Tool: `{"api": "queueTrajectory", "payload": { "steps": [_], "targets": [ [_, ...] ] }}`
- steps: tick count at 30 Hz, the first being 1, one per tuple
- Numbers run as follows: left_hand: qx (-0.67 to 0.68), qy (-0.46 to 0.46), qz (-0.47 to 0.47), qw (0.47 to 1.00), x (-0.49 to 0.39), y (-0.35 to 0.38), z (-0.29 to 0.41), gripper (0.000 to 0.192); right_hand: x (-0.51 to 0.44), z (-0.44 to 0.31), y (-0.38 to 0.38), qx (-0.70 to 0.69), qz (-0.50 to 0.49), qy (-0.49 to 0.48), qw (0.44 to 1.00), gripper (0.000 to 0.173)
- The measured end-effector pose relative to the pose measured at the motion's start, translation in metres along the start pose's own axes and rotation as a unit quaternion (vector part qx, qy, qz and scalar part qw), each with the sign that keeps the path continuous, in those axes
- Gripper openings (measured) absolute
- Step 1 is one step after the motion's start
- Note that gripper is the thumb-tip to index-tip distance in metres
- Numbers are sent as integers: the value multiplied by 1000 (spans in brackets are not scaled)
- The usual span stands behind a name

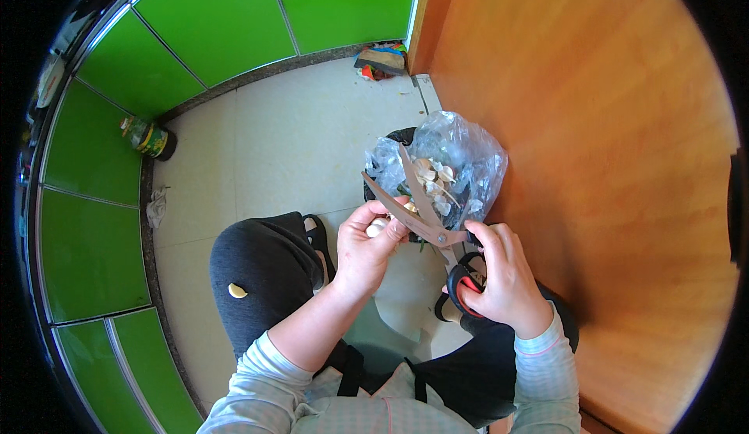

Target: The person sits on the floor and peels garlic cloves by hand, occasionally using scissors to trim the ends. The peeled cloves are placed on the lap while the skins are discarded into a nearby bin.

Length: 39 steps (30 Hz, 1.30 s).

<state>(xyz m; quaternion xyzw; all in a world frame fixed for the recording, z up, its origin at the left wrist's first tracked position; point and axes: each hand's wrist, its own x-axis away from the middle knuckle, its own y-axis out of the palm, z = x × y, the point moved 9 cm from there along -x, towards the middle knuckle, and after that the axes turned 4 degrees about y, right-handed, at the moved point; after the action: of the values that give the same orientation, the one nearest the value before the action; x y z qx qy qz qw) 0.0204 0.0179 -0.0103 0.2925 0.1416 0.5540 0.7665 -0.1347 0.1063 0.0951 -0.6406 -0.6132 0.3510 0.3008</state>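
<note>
Garlic (377, 227) is held in my left hand (367, 245), between the thumb and fingers. My right hand (504, 279) grips the black and red handles of a pair of scissors (430, 230), whose blades are spread apart beside the garlic. Beneath the blades, garlic bulbs and papery skins (434, 179) lie in a clear plastic bag (468, 147) in a dark container, mostly hidden by the bag. A single peeled garlic clove (237, 290) rests on the dark trouser leg over my left knee.
Green cabinets (216, 18) line the far and left sides. A bottle with dark contents (150, 138) stands by them, near a pale crumpled cloth or bag (157, 207). An orange wooden door or panel (585, 118) rises at the right. Crumpled packaging (381, 62) lies in the far corner.
</note>
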Motion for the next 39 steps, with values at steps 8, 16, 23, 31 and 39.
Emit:
{"api": "queueTrajectory", "payload": {
  "steps": [8,16,23,31,39],
  "targets": [
    [1,34,-7,999,0,2,6,19,0,-2,-3,36,21,-6,999,71],
    [6,31,4,999,-1,-3,4,16,2,-1,5,13,-8,10,1000,72],
    [-7,31,6,999,-1,-5,3,15,4,-1,7,-1,-32,26,999,70],
    [7,16,-2,1000,-5,3,1,21,10,13,14,-116,-61,67,989,62],
    [28,-3,17,999,-4,8,2,22,8,18,8,-189,-44,61,979,70]
  ]
}}
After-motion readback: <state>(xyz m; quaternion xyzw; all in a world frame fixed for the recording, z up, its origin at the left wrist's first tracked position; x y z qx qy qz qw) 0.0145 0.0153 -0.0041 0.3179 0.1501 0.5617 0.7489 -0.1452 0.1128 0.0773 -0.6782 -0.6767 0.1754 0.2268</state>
